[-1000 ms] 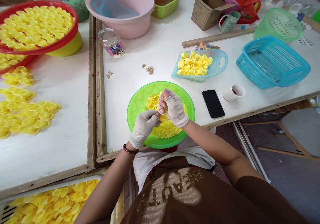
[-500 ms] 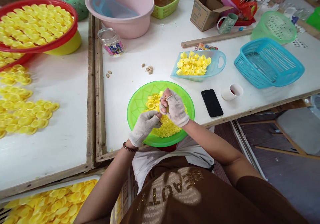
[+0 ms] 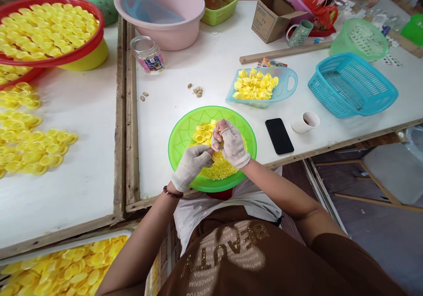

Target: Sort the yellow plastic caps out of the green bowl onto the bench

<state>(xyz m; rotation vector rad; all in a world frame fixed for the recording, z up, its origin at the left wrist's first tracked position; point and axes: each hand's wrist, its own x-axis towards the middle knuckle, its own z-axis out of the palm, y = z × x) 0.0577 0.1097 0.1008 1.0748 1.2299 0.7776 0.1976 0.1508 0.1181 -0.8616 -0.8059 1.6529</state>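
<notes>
The small yellow cups [image 3: 199, 136] lie in the far half of the green tray [image 3: 180, 133], looking light, smooth and fairly stiff, best pinched by the rim. Over it, the left hand [image 3: 191, 166] and right hand [image 3: 234, 147] have fingers drawn narrow, their hold impossible to tell.

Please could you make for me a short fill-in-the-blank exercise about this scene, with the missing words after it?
The left hand and the right hand are over a round tray coloured ____.
The beaded bracelet is on the ____ wrist.
The phone is coloured ____.
The cardboard box stands with its top ____.
Missing words: green; left; black; open.
</notes>
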